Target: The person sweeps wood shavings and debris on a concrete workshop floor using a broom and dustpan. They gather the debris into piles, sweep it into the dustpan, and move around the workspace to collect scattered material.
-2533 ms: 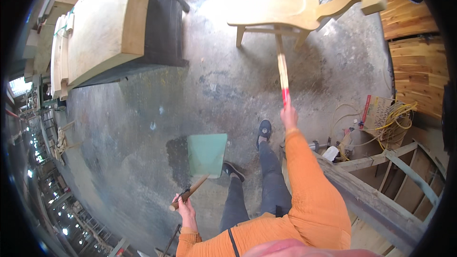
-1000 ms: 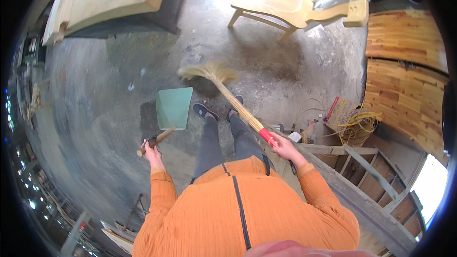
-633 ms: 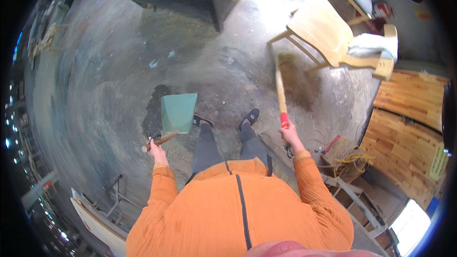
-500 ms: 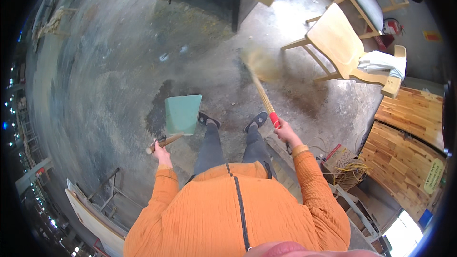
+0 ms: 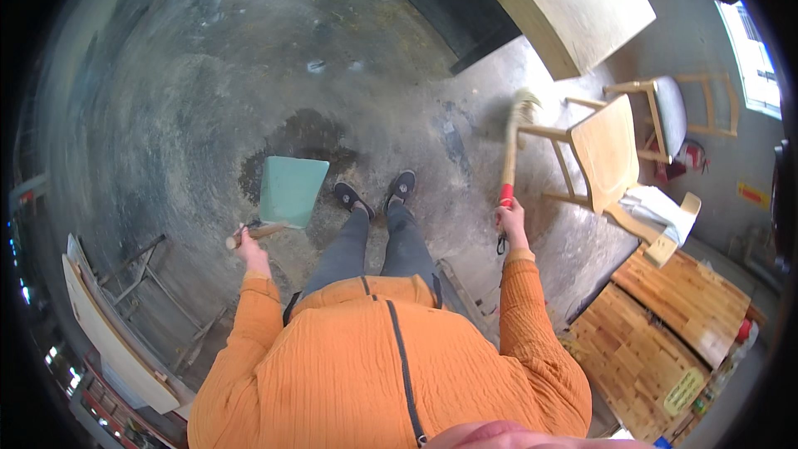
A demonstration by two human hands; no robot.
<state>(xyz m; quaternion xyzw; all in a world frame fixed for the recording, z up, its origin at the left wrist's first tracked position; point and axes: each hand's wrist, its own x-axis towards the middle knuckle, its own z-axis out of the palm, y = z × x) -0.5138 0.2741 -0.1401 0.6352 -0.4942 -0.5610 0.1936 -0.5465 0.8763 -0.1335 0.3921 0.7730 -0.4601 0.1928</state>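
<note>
In my left hand (image 5: 252, 253) is the wooden handle of a pale green dustpan (image 5: 291, 187), which I hold low over the concrete floor, left of my feet. My right hand (image 5: 511, 220) is closed round the red grip of a straw broom (image 5: 510, 154). The broom points away from me, and its bristle head is out to the right, beside a leg of a wooden chair (image 5: 600, 150). A dark cord loop hangs from the broom's handle end. Whether the bristles touch the floor I cannot tell.
A pale-topped table (image 5: 573, 8) with a dark side stands ahead. Behind the wooden chair is a grey-seated chair (image 5: 667, 116). Wooden panels (image 5: 640, 341) lie at the right, and boards (image 5: 116, 341) lean at the lower left. A damp patch (image 5: 307, 137) darkens the floor.
The broom has swung to the right, its head now by the chair leg. My view has turned and shifted, and the dustpan stays in my left hand.
</note>
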